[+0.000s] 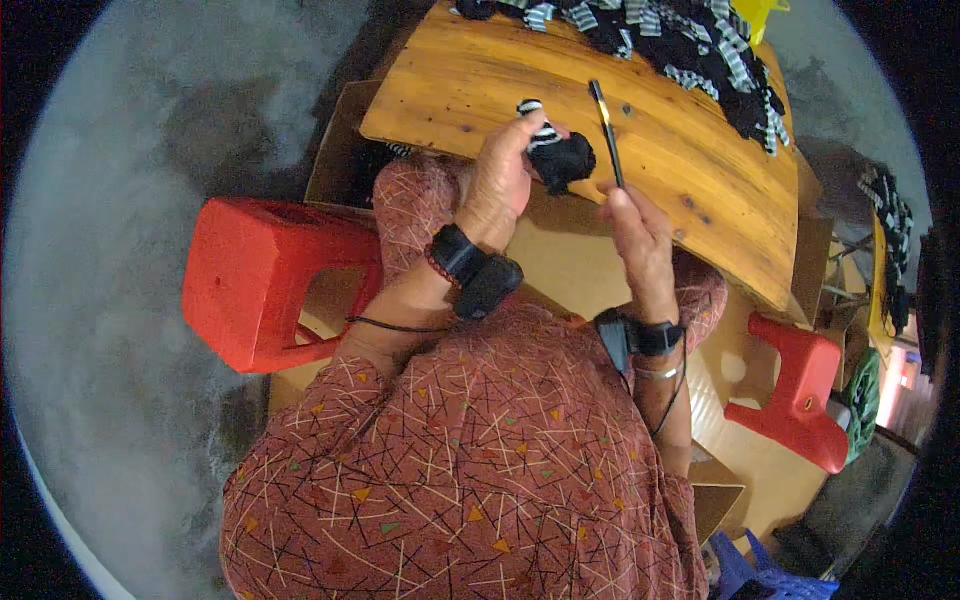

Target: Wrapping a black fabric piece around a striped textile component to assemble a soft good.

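Observation:
My left hand (503, 172) is closed on a small black knitted piece (563, 163) with a black-and-white striped end. The striped end shows beside my thumb and fingers, and the black part bunches out to the right. Whether it is a glove or a sock I cannot make out. In my right hand (640, 235) is a slim black stick (607, 130) with a shiny band near its far end. Thumb and fingers pinch its near end, and it points up and away over the wooden table (470, 85). The stick and the knitted piece are apart.
Many black knitted pieces with grey-and-white striped ends lie in a pile (690, 50) along the table's far side. A yellow bag (760, 15) is behind them. Red plastic stools (235, 285) stand to my left and right. Cardboard (560, 245) lies below the table edge.

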A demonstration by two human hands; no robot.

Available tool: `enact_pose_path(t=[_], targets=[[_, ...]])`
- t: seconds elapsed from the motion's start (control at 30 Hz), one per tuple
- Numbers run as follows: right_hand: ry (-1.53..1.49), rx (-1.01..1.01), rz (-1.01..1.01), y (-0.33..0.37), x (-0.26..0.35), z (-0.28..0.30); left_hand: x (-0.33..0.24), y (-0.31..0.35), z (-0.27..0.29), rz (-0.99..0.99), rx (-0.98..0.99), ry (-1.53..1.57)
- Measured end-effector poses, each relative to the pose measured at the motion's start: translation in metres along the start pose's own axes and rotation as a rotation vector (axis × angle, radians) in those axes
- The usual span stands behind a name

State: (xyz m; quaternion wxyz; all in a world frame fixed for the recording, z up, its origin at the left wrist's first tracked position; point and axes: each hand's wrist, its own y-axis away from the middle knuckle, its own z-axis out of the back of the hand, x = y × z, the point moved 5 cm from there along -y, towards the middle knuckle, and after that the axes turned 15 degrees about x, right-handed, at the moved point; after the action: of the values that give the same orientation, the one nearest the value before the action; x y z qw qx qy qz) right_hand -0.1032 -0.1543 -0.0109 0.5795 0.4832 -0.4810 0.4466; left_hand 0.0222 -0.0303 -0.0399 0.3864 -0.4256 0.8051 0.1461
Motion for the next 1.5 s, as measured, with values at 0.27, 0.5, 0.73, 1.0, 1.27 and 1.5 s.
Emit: enact_pose_path(t=[0.27, 0.5, 0.73, 1.0, 1.27, 1.5], targets=[[0.390, 0.030, 0.099, 0.014, -0.020, 0.001, -0.019, -0.015, 0.018, -0.091, 0.069, 0.401], [0.470, 0.009, 0.002, 0.003, -0.015, 0.001, -0.024, -0.010, 0.004, -0.037, 0.107, 0.363], [0.525, 0.014, 0.014, 0.001, -0.022, 0.002, -0.022, -0.008, 0.003, -0.052, 0.091, 0.389], [0.497, 0.030, -0.019, -0.001, -0.025, -0.002, -0.010, -0.007, -0.002, -0.033, 0.095, 0.225], [0.329, 0.009, 0.040, -0.006, -0.035, -0.008, 0.003, -0.006, -0.009, -0.063, 0.068, 0.247], [0.328, 0.035, -0.010, -0.014, -0.039, -0.016, 0.009, -0.005, -0.011, -0.136, 0.059, 0.150]])
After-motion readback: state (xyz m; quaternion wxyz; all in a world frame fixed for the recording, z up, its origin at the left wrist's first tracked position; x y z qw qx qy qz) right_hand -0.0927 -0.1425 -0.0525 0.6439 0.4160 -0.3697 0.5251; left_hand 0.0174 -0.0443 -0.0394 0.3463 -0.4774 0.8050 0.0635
